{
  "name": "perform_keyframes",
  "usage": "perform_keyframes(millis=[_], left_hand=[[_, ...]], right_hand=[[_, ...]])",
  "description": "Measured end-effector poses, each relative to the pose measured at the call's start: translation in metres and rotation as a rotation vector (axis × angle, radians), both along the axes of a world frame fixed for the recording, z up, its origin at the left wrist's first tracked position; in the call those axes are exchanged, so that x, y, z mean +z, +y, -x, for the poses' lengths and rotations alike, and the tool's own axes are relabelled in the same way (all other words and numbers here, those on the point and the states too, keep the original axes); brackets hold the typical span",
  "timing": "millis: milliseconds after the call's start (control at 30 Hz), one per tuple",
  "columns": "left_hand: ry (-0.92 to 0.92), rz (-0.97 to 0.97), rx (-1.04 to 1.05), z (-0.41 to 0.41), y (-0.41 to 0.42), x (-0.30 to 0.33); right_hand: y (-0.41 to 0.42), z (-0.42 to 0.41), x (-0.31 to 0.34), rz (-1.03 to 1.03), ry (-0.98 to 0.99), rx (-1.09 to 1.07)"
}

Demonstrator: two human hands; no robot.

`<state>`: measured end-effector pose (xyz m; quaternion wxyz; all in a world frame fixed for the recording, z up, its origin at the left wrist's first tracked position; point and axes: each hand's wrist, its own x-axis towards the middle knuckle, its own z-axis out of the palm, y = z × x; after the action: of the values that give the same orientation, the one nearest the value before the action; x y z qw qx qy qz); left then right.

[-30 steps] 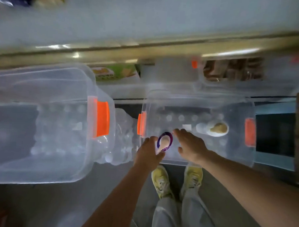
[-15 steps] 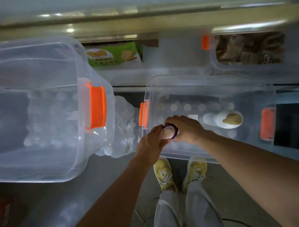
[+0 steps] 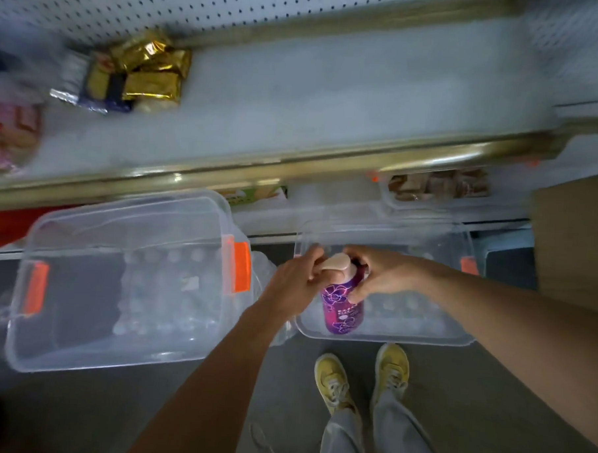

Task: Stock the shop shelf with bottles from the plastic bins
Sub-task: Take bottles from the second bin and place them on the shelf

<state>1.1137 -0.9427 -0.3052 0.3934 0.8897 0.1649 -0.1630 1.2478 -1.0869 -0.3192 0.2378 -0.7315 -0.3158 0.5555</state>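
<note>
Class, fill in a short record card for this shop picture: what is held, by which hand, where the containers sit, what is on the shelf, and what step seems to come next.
Held item: purple flower-printed bottle with a pale cap
Left hand: grips the cap end
Right hand: grips the upper body
Bottle position: raised above the right clear plastic bin with orange latches
Other container: left clear plastic bin, on the floor, small pale bottles inside
Shelf: white shelf with a brass-coloured rail, gold foil packets at its left
Likely next step: placing the bottle on the shelf

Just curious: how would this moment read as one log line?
step: lifting purple bottle from right bin | left hand: holds cap | right hand: grips body | shelf: next
</note>
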Motion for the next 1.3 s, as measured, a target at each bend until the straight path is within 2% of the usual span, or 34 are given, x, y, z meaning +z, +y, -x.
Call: perform_keyframes(millis=[100, 300, 367, 467, 533, 733, 1200, 1300], left_hand=[[-0.052, 0.063, 0.094, -0.009, 0.005, 0.039], [-0.079, 0.475, 0.446, -0.01, -0.001, 0.116], [-0.041, 0.528, 0.439, -0.006, -0.006, 0.134], [-0.006, 0.498, 0.292, 0.003, -0.018, 0.158], [-0.025, 0.501, 0.267, 0.006, -0.025, 0.17], [-0.238, 0.36, 0.265, -0.003, -0.029, 0.217], [-0.418, 0.232, 0.075, -0.036, -0.035, 0.316], [-0.456, 0.199, 0.043, -0.051, -0.041, 0.339]], right_hand=[[-0.004, -0.002, 0.043, -0.046, 0.066, -0.1], [-0.016, -0.006, 0.136, -0.139, -0.006, -0.165], [-0.021, -0.01, 0.168, -0.18, -0.027, -0.202], [-0.027, -0.02, 0.216, -0.286, -0.043, -0.291], [-0.031, -0.025, 0.25, -0.351, -0.047, -0.325], [-0.042, -0.033, 0.334, -0.467, -0.135, -0.398], [-0.06, -0.033, 0.44, -0.533, -0.454, -0.489], [-0.064, -0.039, 0.462, -0.571, -0.453, -0.548]])
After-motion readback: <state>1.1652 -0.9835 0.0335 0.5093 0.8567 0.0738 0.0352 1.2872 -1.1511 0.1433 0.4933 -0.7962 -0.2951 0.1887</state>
